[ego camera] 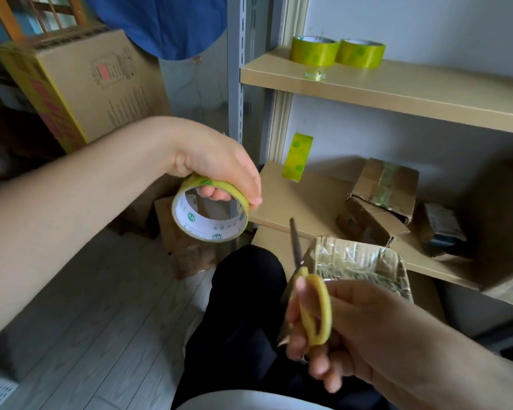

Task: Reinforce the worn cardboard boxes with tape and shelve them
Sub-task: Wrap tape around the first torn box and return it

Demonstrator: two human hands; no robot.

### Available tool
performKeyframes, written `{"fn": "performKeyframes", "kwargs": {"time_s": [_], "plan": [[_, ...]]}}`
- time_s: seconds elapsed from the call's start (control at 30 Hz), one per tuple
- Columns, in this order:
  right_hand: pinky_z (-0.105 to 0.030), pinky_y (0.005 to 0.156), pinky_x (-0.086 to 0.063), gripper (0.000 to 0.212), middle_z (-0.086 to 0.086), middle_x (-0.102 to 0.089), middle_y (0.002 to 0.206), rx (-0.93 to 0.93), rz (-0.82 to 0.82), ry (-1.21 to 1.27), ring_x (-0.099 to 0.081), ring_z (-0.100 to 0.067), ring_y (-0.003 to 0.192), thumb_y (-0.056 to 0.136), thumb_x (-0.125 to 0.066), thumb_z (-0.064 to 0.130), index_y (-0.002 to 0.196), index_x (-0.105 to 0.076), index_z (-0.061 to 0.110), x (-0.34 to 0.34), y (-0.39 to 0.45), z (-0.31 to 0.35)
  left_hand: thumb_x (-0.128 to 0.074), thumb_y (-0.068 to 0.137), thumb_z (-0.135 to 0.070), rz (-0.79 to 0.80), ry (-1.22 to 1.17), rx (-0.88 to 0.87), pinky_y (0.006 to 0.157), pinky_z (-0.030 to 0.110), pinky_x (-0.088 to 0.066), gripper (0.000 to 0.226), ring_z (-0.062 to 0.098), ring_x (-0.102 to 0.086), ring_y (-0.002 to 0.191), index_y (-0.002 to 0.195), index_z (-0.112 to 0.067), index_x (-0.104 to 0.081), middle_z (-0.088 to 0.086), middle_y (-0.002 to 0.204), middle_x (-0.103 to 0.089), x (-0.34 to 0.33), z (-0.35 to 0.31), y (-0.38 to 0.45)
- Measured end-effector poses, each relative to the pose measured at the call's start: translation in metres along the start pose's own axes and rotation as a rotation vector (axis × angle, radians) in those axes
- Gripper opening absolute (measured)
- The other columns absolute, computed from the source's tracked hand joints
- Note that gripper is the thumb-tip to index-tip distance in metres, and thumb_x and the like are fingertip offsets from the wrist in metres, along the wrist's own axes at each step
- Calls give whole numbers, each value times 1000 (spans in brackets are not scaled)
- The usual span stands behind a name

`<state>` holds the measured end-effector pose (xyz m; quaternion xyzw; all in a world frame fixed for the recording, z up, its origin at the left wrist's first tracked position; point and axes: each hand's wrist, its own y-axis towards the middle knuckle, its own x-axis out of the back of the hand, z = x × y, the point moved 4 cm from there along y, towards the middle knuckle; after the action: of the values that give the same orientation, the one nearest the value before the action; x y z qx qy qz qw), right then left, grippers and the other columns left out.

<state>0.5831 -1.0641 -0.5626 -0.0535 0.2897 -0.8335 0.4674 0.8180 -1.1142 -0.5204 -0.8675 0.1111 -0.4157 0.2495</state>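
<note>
My left hand (216, 167) grips a roll of yellow-green tape (211, 214) from above, held over the floor left of the shelves. My right hand (347, 329) holds yellow-handled scissors (311, 303), blades shut and pointing up. Just behind the scissors a small worn box wrapped in shiny tape (359, 261) rests on my lap. A crumpled, taped cardboard box (379, 202) lies on the lower shelf (293, 199), with another worn box (442, 226) to its right.
Two more tape rolls (336, 51) stand on the upper shelf (397, 84). A strip of tape (298, 156) hangs down beside the door frame above the lower shelf. A large box (83, 81) stands at the back left; small boxes (178, 244) sit on the floor.
</note>
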Motion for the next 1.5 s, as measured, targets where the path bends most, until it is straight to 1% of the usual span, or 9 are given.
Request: {"fn": "performKeyframes", "kwargs": {"time_s": [0.27, 0.47, 0.63, 0.7, 0.77, 0.83, 0.93, 1.3, 1.5], "plan": [[-32, 63, -50, 18, -11, -70, 79, 652, -854, -837, -62, -16, 61, 96, -63, 25, 98, -72, 9, 169, -19, 147, -69, 92, -37, -181, -192, -196, 48, 21, -48, 13, 15, -58, 54, 89, -25, -73, 3, 60, -65, -11, 4, 0], [-38, 75, -47, 19, -30, -64, 107, 487, -1521, -991, -62, -38, 85, 91, -62, 17, 104, -67, 4, 330, -1, 202, -66, 94, -36, -276, -234, -257, 48, 20, -48, 13, 13, -59, 52, 89, -26, -71, 2, 59, -65, -31, -15, 28], [-43, 73, -48, 18, -27, -60, 90, 186, -1561, -1323, -62, -48, 93, 90, -56, 6, 100, -65, -5, 331, 1, 219, -67, 93, -36, -279, -245, -258, 47, 19, -46, 13, 18, -59, 52, 89, -24, -71, 4, 60, -67, -45, -12, 45], [-44, 70, -50, 22, -19, -59, 87, 380, -1601, -1513, -63, -43, 85, 94, -52, 17, 99, -66, 1, 294, -1, 213, -67, 93, -36, -296, -272, -256, 47, 20, -46, 12, 19, -59, 52, 88, -25, -71, 4, 58, -66, -48, -8, 50], [-39, 71, -52, 27, -6, -69, 96, 885, -1301, -1471, -66, -33, 84, 96, -48, 35, 99, -71, 21, 220, 0, 181, -67, 93, -34, -329, -306, -245, 45, 22, -46, 12, 19, -58, 50, 87, -24, -71, 3, 56, -64, -49, -5, 56], [-35, 88, -51, 18, 3, -73, 103, 1162, -494, -1396, -68, -17, 99, 97, -57, 27, 99, -75, 23, 142, 15, 129, -67, 94, -29, -366, -362, -230, 43, 22, -45, 11, 19, -55, 48, 88, -21, -71, 3, 55, -62, -51, -2, 63], [-38, 110, -40, 19, 1, -72, 115, 887, 198, -1349, -61, -10, 118, 96, -62, 18, 109, -75, 10, 94, 45, 55, -67, 94, -27, -404, -407, -202, 41, 21, -42, 10, 17, -54, 47, 90, -19, -72, 2, 55, -62, -54, 3, 72], [-20, 82, -50, 10, -5, -74, 87, 934, 225, -1176, -68, -15, 86, 90, -69, 4, 90, -76, -3, 99, 48, 40, -67, 93, -29, -399, -488, -239, 42, 19, -41, 13, 16, -53, 52, 87, -21, -75, 1, 55, -59, -54, -2, 86], [-9, 81, -48, 9, 18, -73, 90, 997, 22, -1177, -68, 8, 86, 88, -73, 26, 94, -79, 21, 92, 12, 82, -67, 93, -30, -402, -527, -288, 41, 19, -42, 13, 12, -52, 47, 84, -23, -74, 3, 54, -58, -38, -13, 83]]}}
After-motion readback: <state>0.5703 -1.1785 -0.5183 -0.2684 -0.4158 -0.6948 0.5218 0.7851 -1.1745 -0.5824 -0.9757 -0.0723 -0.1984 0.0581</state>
